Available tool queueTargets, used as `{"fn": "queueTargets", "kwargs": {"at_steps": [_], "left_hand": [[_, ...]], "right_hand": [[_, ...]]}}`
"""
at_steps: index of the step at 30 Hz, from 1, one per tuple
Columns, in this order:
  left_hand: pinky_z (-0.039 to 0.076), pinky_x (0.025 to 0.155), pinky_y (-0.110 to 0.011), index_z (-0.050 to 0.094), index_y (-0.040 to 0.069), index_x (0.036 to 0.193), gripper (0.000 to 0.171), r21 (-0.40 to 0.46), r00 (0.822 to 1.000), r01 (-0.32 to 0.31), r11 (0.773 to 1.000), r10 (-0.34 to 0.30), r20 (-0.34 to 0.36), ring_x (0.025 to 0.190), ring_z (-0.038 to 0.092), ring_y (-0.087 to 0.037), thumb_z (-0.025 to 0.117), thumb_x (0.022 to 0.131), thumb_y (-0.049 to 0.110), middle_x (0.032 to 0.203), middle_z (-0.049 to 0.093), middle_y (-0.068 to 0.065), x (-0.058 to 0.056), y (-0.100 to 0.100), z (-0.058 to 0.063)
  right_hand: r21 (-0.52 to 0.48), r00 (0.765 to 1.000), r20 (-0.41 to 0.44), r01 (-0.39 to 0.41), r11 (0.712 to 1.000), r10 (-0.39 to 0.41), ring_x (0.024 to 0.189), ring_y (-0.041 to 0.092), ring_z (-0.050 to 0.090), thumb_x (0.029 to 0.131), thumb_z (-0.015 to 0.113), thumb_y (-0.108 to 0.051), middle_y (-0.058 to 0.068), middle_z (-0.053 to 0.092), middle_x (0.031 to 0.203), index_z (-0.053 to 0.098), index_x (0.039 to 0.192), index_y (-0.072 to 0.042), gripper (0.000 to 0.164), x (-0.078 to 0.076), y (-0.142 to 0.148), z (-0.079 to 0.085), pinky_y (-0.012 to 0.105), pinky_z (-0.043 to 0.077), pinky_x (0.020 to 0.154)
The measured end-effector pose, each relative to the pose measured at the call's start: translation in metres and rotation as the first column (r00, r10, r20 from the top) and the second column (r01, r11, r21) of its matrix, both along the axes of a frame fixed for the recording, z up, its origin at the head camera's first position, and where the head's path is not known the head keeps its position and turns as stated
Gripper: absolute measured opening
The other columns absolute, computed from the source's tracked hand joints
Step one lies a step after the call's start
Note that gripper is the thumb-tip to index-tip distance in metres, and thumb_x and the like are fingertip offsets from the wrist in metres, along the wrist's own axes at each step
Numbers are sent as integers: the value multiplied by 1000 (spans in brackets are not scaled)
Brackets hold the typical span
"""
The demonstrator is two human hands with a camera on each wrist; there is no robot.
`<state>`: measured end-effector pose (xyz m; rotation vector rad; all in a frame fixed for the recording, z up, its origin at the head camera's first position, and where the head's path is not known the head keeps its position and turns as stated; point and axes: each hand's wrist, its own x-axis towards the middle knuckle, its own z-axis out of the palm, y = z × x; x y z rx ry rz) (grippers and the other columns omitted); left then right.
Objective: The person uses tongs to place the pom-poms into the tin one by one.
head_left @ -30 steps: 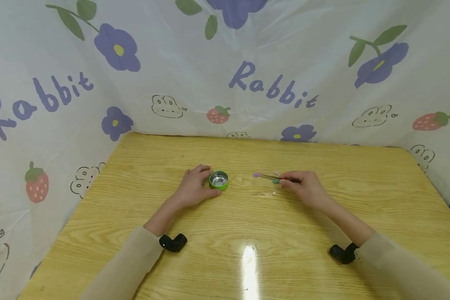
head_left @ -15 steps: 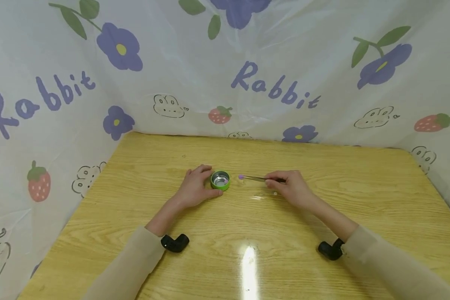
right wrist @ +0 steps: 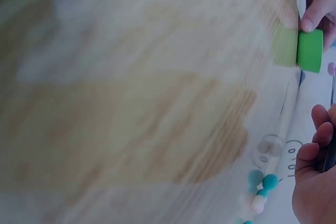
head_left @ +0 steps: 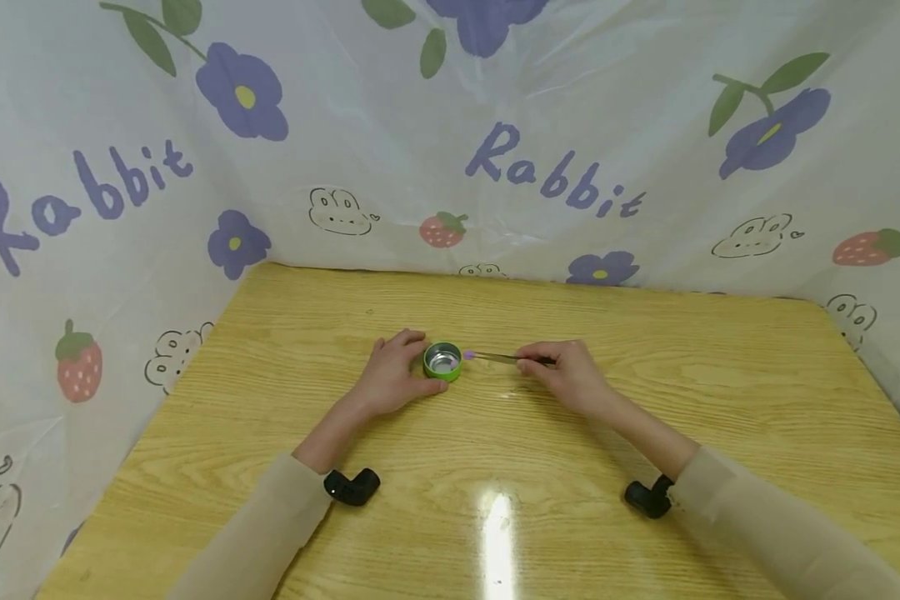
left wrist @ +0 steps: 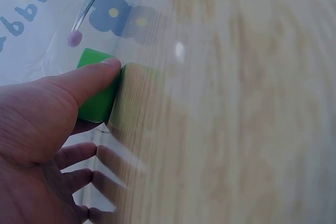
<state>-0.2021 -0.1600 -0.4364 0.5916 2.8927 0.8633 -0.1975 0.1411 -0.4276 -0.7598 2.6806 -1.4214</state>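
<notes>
My left hand (head_left: 392, 375) grips a small round green tin (head_left: 444, 374), thumb on its near side and a finger on its far side. A purple spot, seemingly a small ball, shows inside the silvery interior. My right hand (head_left: 570, 379) pinches tweezers (head_left: 495, 357) held almost level. A small purple ball (left wrist: 75, 38) sits between the tweezer tips, just off the tin's right rim and above the table. In the right wrist view, the right hand's fingers curl round the dark tweezer end, and the green tin (right wrist: 310, 51) stands beyond them.
Small teal balls (right wrist: 270, 182) and a pale pink one (right wrist: 258, 203) lie on the wooden table (head_left: 450, 467) near the right hand; that hand hides them in the head view. A printed cloth (head_left: 390, 150) hangs behind the table and at its sides.
My right hand has carried the tweezers and purple ball leftward, from beside the loose balls to the tin's right rim. The left hand and tin keep their place.
</notes>
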Motion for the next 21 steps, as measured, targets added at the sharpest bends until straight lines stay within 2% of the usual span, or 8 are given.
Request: {"fn": "queueTargets", "kwargs": {"at_steps": [12,21], "left_hand": [[13,119,-65,56,-4,143,76,0,1000,-8,1000,8,11,143,41,-38,85,86,36,151,47,-21,0,3,1],[13,119,-65,55,-5,144,77,-9,1000,-14,1000,14,17,144,40,-38,84,86,36,152,46,-21,1,1,2]], "right_hand": [[0,998,-66,-1,1000,1,80,19,74,98,70,-6,10,78,95,77,112,2,18,0,-16,-1,25,52,61],[-33,988,-154,-14,999,9,75,20,73,96,71,-2,11,77,89,78,106,4,14,-3,-25,-6,25,53,59]]}}
